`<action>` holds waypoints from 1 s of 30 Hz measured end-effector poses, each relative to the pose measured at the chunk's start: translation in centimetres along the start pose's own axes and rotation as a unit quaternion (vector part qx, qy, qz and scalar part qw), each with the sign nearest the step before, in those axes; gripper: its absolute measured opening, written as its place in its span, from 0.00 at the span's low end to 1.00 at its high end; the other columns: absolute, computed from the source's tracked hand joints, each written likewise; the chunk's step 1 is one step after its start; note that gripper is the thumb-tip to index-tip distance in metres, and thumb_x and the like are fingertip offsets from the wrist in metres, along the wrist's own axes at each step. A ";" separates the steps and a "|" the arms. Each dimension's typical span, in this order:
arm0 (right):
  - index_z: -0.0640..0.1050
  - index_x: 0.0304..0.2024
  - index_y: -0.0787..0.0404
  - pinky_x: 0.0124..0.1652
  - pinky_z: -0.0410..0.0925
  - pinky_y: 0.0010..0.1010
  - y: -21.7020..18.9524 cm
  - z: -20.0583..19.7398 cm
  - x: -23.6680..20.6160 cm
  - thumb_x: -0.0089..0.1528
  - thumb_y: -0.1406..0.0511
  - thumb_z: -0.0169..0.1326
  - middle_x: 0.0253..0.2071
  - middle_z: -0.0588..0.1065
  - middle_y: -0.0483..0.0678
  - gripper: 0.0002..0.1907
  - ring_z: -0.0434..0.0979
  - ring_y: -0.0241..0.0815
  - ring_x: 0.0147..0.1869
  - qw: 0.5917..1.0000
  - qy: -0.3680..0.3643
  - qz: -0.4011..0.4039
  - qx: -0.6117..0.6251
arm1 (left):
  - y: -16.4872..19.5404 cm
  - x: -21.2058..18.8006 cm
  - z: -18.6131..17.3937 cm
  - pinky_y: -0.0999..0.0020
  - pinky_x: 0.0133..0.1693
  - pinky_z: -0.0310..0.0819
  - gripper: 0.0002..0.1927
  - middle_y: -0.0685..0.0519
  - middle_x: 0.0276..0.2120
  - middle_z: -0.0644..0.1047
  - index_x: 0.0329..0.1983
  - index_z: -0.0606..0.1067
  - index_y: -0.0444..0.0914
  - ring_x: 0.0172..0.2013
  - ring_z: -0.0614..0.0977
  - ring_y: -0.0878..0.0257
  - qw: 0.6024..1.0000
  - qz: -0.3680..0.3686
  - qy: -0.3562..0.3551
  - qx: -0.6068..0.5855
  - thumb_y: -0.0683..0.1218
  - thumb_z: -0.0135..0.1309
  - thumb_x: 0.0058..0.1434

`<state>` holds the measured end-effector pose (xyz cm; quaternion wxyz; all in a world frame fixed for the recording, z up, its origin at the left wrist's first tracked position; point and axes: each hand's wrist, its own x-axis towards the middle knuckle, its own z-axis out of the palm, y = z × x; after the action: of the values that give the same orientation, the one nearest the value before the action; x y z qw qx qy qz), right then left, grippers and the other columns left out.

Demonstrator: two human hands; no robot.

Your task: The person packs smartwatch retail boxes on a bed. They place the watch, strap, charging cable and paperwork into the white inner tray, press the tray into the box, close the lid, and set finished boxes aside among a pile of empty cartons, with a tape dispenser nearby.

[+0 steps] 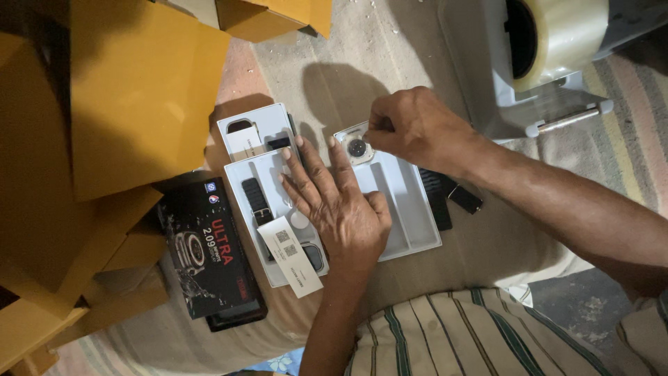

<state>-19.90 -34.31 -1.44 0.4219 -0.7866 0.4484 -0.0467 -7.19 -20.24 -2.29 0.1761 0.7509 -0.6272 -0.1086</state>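
The right hand reaches in from the right and pinches a square smartwatch body between its fingertips, at the far end of a white plastic tray. The watch shows a pale case and a dark round spot in its middle, and it sits at the tray's far left corner. The left hand lies flat, fingers spread and closed on nothing, pressing across the seam where this tray meets a second white tray on its left.

That left tray holds a dark ribbed strap, and a folded white paper slip lies over its near end. A smaller white insert sits just beyond it. Left of the trays lies a black printed carton with a glossy watch picture, its near end hanging towards the edge of the cloth-covered surface. Another dark strap rests on the cloth just right of the right-hand tray, under the right wrist.

Yellow cardboard boxes crowd the far left, leaving little room there. On the far right stands a grey tape dispenser with a big roll of clear tape; bare cloth between it and the trays is open.
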 end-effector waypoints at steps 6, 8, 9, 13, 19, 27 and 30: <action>0.81 0.37 0.70 0.29 0.75 0.36 0.2 0.3 0.3 0.61 0.64 0.58 0.27 0.80 0.58 0.13 0.82 0.47 0.26 1.000 -0.004 -0.003 -0.011 | 0.2 0.8 0.2 0.33 0.70 0.20 0.46 0.26 0.75 0.44 0.74 0.61 0.30 0.75 0.37 0.31 1.000 -0.012 -0.019 0.022 0.46 0.55 0.49; 0.81 0.37 0.70 0.29 0.75 0.36 0.3 0.3 0.3 0.61 0.63 0.58 0.27 0.80 0.58 0.13 0.82 0.47 0.27 1.000 0.007 -0.017 -0.005 | 0.3 1.0 0.2 0.32 0.70 0.20 0.44 0.26 0.75 0.43 0.73 0.62 0.29 0.75 0.37 0.31 0.999 -0.013 -0.030 0.031 0.47 0.55 0.50; 0.81 0.37 0.70 0.30 0.75 0.36 0.3 0.3 0.3 0.61 0.63 0.58 0.27 0.80 0.58 0.13 0.82 0.47 0.27 1.000 0.006 -0.013 -0.006 | 0.3 1.0 0.1 0.32 0.70 0.20 0.44 0.26 0.75 0.43 0.72 0.63 0.29 0.75 0.37 0.31 0.999 -0.013 -0.037 0.035 0.48 0.55 0.51; 0.82 0.36 0.70 0.34 0.75 0.36 0.3 0.2 0.0 0.60 0.63 0.60 0.30 0.81 0.59 0.13 0.83 0.48 0.30 1.000 0.026 -0.012 0.005 | 0.2 1.2 0.5 0.33 0.70 0.21 0.44 0.27 0.75 0.44 0.71 0.63 0.28 0.75 0.39 0.32 0.997 -0.030 -0.051 0.051 0.49 0.54 0.50; 0.82 0.38 0.68 0.35 0.76 0.34 0.0 0.4 -0.3 0.61 0.62 0.61 0.32 0.82 0.58 0.13 0.84 0.45 0.32 0.999 0.029 0.014 0.020 | -0.5 0.9 1.0 0.32 0.70 0.23 0.45 0.28 0.75 0.45 0.74 0.61 0.29 0.75 0.41 0.32 0.997 -0.010 -0.030 0.066 0.50 0.54 0.53; 0.79 0.44 0.70 0.34 0.76 0.31 -0.1 1.1 -1.0 0.59 0.65 0.63 0.31 0.82 0.56 0.15 0.85 0.44 0.33 0.996 0.066 0.015 0.053 | -0.7 -0.2 0.9 0.32 0.71 0.26 0.45 0.27 0.75 0.46 0.75 0.59 0.30 0.76 0.43 0.32 0.999 0.007 -0.016 0.050 0.51 0.57 0.55; 0.72 0.51 0.72 0.32 0.76 0.32 0.1 1.5 -1.1 0.58 0.67 0.64 0.29 0.81 0.56 0.24 0.85 0.44 0.32 0.995 0.078 0.036 0.049 | -0.8 -0.3 0.8 0.32 0.72 0.26 0.45 0.27 0.76 0.47 0.75 0.59 0.29 0.76 0.43 0.33 0.997 0.018 -0.011 0.071 0.51 0.57 0.57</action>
<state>-19.94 -32.62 -2.18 0.4254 -0.7422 0.5050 -0.1144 -6.84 -19.96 -3.36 0.1171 0.7489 -0.6486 -0.0687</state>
